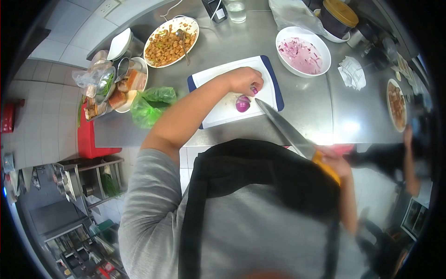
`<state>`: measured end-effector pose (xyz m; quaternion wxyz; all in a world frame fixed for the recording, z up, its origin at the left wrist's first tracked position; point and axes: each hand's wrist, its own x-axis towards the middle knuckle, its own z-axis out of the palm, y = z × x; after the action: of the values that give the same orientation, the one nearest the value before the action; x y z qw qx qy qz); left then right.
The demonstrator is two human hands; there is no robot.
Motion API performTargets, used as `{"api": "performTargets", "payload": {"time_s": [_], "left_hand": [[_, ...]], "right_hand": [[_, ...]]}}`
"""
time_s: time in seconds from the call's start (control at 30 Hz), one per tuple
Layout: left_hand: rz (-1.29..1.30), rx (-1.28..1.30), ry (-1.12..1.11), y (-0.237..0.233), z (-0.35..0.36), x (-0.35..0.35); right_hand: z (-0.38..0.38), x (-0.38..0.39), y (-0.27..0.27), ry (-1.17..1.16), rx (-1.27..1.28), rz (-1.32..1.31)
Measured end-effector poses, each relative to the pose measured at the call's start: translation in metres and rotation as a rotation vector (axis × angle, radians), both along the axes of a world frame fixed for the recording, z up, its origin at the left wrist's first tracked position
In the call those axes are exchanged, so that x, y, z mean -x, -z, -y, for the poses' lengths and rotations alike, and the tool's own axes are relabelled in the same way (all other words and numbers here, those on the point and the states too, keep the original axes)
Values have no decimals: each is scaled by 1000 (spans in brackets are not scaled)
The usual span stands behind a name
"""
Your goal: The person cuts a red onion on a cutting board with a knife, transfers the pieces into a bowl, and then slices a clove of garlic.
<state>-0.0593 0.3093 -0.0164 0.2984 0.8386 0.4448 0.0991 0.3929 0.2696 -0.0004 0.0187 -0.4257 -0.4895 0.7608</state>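
My left hand is over the white cutting board with blue ends. Its fingers are closed on a small piece of red onion, which partly shows under them. Just below lies a larger piece of red onion, on the board and apart from my fingers. My right hand grips a large kitchen knife by its yellow handle, off the near edge of the counter. The blade slants up to the left, its tip close to the onion at the board's right side.
A white bowl holds chopped purple onion in pinkish liquid. Beyond the board's left stands a plate of diced food with a spoon. A green plastic bag lies near my left forearm. Another person's arm shows at far right.
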Motion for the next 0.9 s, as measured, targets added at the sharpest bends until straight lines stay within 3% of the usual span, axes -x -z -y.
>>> {"api": "performTargets", "payload": {"time_s": [0.17, 0.27, 0.37, 0.47, 0.67, 0.9], "left_hand": [[-122, -103, -81, 12, 0, -3], [-128, 45, -287, 5, 4, -2], [116, 178, -358, 9, 3, 13], [254, 302, -267, 3, -1, 20], [146, 245, 27, 15, -22, 17], [142, 123, 32, 20, -20, 18]], "right_hand": [[13, 10, -1, 22, -28, 3], [19, 13, -9, 66, 20, 24], [26, 17, -18, 91, 35, 0], [34, 19, -15, 111, 29, -36], [44, 31, -14, 113, 20, -73], [55, 37, 5, 192, 77, -95]]}}
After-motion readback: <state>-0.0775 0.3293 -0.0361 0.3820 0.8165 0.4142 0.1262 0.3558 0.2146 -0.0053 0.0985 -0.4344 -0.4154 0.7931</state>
